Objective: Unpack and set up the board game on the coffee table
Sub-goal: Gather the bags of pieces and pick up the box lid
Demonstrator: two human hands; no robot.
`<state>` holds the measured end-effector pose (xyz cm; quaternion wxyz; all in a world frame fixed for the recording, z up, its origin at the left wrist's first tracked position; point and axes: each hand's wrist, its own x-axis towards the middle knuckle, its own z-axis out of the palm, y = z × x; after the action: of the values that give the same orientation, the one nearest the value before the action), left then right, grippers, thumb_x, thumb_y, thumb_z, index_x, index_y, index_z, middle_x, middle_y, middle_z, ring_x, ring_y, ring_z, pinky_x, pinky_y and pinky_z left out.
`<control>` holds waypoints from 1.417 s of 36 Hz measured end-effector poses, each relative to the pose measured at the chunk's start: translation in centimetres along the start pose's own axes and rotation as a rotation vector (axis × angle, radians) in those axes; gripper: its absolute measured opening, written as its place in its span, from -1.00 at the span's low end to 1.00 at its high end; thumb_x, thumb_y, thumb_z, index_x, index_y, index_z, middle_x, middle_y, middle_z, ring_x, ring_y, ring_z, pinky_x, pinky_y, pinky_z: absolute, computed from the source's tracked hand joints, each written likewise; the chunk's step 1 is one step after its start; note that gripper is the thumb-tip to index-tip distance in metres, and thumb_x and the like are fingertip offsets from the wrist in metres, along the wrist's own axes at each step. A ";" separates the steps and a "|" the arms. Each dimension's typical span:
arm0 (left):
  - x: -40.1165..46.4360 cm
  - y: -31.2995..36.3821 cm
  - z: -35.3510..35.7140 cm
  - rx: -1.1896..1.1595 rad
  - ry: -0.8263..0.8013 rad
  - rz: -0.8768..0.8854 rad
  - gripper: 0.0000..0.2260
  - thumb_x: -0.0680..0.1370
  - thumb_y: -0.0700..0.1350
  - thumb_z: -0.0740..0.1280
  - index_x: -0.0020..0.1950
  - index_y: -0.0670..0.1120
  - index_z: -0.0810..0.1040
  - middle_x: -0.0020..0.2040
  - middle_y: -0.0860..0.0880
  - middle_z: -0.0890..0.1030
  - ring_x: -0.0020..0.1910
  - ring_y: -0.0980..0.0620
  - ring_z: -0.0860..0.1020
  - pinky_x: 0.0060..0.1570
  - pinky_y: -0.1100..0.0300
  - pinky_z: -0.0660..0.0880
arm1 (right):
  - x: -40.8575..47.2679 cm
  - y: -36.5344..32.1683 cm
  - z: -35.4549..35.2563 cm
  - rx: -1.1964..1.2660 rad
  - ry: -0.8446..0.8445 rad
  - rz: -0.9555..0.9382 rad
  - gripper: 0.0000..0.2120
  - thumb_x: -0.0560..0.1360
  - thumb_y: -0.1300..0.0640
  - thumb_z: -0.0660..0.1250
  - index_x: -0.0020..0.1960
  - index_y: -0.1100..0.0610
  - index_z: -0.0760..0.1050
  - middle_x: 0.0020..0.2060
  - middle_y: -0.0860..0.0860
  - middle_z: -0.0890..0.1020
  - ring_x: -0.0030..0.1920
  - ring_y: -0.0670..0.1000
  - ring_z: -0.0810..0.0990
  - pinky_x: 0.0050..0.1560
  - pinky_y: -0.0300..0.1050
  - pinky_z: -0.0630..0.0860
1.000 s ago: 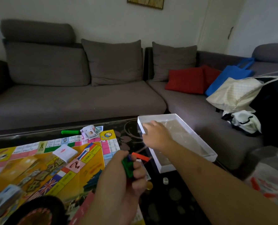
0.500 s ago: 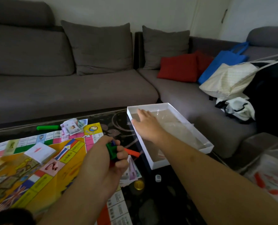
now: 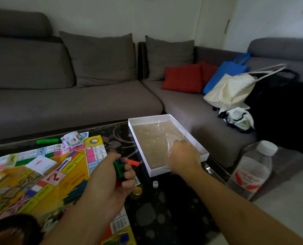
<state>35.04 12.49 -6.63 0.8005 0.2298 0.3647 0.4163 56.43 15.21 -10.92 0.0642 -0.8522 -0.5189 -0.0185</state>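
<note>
Clear plastic bag (image 3: 166, 138) lies in the box (image 3: 202, 152) just beyond the right hand (image 3: 183, 157), fingers curled, seemingly pinching it; left hand (image 3: 111, 181) clutches pieces (image 3: 119, 167).

white box (image 3: 166, 117) | yellow board (image 3: 41, 184) | red cushion (image 3: 182, 78) | grey sofa (image 3: 76, 103)

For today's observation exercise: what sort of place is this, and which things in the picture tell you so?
Most likely a home living room: a grey corner sofa with cushions, a dark coffee table bearing a board game, and bags on the seat.
</note>
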 end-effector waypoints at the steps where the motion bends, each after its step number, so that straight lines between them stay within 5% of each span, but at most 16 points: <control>1: -0.2 0.0 0.1 0.005 -0.003 -0.001 -0.41 0.70 -0.06 0.18 -0.54 -0.10 0.55 -0.37 -0.03 0.35 -0.36 0.08 0.24 -0.58 0.33 0.21 | -0.4 0.2 -0.5 0.022 0.010 0.003 -0.71 0.57 0.05 0.43 0.24 0.12 0.54 0.16 0.05 0.63 0.12 0.08 0.64 0.22 0.02 0.62; 4: -0.2 -0.2 0.1 0.019 0.008 -0.011 -0.41 0.70 -0.05 0.19 -0.54 -0.10 0.56 -0.36 -0.04 0.35 -0.35 0.07 0.25 -0.59 0.32 0.22 | -2.5 0.8 -2.5 0.053 0.042 0.007 -0.68 0.53 0.05 0.48 0.22 0.13 0.54 0.11 0.04 0.62 0.02 0.04 0.62 0.14 -0.03 0.63; 8: 0.2 -0.7 0.3 0.046 0.082 -0.052 -0.52 0.68 -0.05 0.24 -0.42 -0.13 0.58 -0.35 -0.06 0.41 -0.37 0.06 0.32 -0.63 0.30 0.27 | -6.7 1.7 -3.9 0.037 -0.090 -0.050 -0.34 0.40 -0.11 0.60 0.37 0.07 0.43 0.24 0.01 0.53 0.15 0.03 0.59 0.22 0.01 0.62; 13: 1.0 -1.6 0.6 0.026 0.181 -0.150 -0.80 0.64 -0.03 0.32 -0.08 -0.15 0.53 -0.29 -0.10 0.51 -0.41 0.04 0.48 -0.63 0.31 0.29 | -10.5 2.4 -1.7 0.084 -0.224 -0.094 -0.47 0.48 -0.03 0.51 0.38 0.03 0.44 0.29 0.04 0.53 0.24 0.06 0.55 0.25 0.00 0.60; 19: 3.7 -2.6 1.9 0.106 0.156 -0.230 -0.87 0.61 -0.11 0.33 -0.09 -0.13 0.50 -0.28 -0.08 0.51 -0.43 0.06 0.49 -0.66 0.32 0.29 | -11.6 2.9 -1.4 0.301 -0.071 -0.083 -0.66 0.63 -0.11 0.32 0.35 -0.03 0.44 0.26 -0.08 0.51 0.24 -0.06 0.52 0.31 -0.10 0.55; 24: 10.0 -4.3 6.0 0.201 0.089 -0.151 -0.81 0.67 -0.14 0.23 -0.15 -0.10 0.43 -0.32 -0.05 0.43 -0.45 0.07 0.38 -0.65 0.32 0.22 | -11.0 3.6 -2.2 0.443 -0.029 -0.063 -0.90 0.64 -0.05 0.30 0.09 -0.09 0.40 0.05 -0.19 0.43 0.07 -0.15 0.46 0.04 -0.34 0.49; 27: 14.5 -5.6 9.5 0.231 0.072 -0.078 -0.80 0.68 -0.16 0.20 -0.15 -0.09 0.42 -0.31 -0.05 0.41 -0.43 0.06 0.33 -0.63 0.31 0.19 | -9.9 4.4 -1.7 0.503 -0.044 -0.040 -0.92 0.62 -0.04 0.33 0.03 -0.11 0.43 0.00 -0.21 0.43 0.03 -0.19 0.45 -0.10 -0.41 0.39; 32: 20.3 -7.1 13.7 0.259 0.122 0.024 -0.81 0.69 -0.19 0.17 -0.12 -0.13 0.42 -0.27 -0.07 0.39 -0.39 0.04 0.32 -0.61 0.30 0.23 | -8.5 5.4 0.0 0.599 -0.036 -0.018 -0.86 0.61 -0.01 0.35 -0.08 -0.07 0.41 -0.10 -0.21 0.42 -0.06 -0.23 0.44 0.01 -0.44 0.41; 36: 22.3 -7.6 14.8 0.255 0.151 0.072 -0.81 0.67 -0.18 0.23 -0.13 -0.16 0.51 -0.27 -0.09 0.49 -0.33 -0.02 0.47 -0.26 0.11 0.58 | -7.8 5.2 0.1 0.645 -0.072 -0.007 -0.73 0.64 -0.07 0.32 -0.16 -0.14 0.28 -0.12 -0.23 0.40 -0.09 -0.27 0.41 0.02 -0.52 0.35; 40: 23.3 -8.2 14.8 0.304 0.111 0.084 -0.77 0.64 -0.10 0.27 -0.17 -0.15 0.55 -0.33 -0.08 0.51 -0.37 -0.04 0.48 -0.30 0.12 0.47 | -7.3 5.6 0.8 0.713 -0.048 -0.004 -0.86 0.63 -0.07 0.35 -0.04 -0.05 0.47 -0.06 -0.18 0.50 -0.02 -0.25 0.47 0.06 -0.49 0.37; 45: 23.3 -8.4 14.6 0.294 0.052 0.089 -0.71 0.67 -0.08 0.27 -0.20 -0.15 0.59 -0.38 -0.03 0.62 -0.20 -0.05 0.59 0.00 0.10 0.53 | -7.6 5.8 1.1 0.751 -0.063 -0.003 -0.88 0.58 0.03 0.42 -0.08 -0.05 0.50 -0.10 -0.17 0.53 0.12 -0.29 0.44 0.01 -0.51 0.38; 48: 22.9 -8.5 14.4 0.310 0.021 0.122 -0.72 0.68 -0.09 0.23 -0.11 -0.17 0.64 -0.21 -0.03 0.68 -0.06 -0.03 0.61 0.30 0.03 0.49 | -7.9 5.8 1.1 0.751 -0.055 0.003 -0.90 0.56 0.05 0.43 -0.09 -0.02 0.52 -0.11 -0.16 0.54 0.09 -0.26 0.47 -0.02 -0.51 0.37; 51: 22.2 -8.5 14.1 0.340 0.029 0.110 -0.68 0.69 -0.06 0.21 0.15 -0.22 0.68 0.09 -0.08 0.72 0.06 -0.03 0.57 0.16 0.11 0.42 | -8.3 5.4 0.9 0.760 -0.097 0.015 -0.91 0.59 0.04 0.40 -0.06 -0.01 0.52 -0.04 -0.15 0.57 0.01 -0.18 0.54 0.06 -0.49 0.41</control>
<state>58.84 25.44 -12.20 0.7209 0.3754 0.4281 0.3950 57.41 5.58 -13.14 0.3509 -0.7714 -0.4849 0.2161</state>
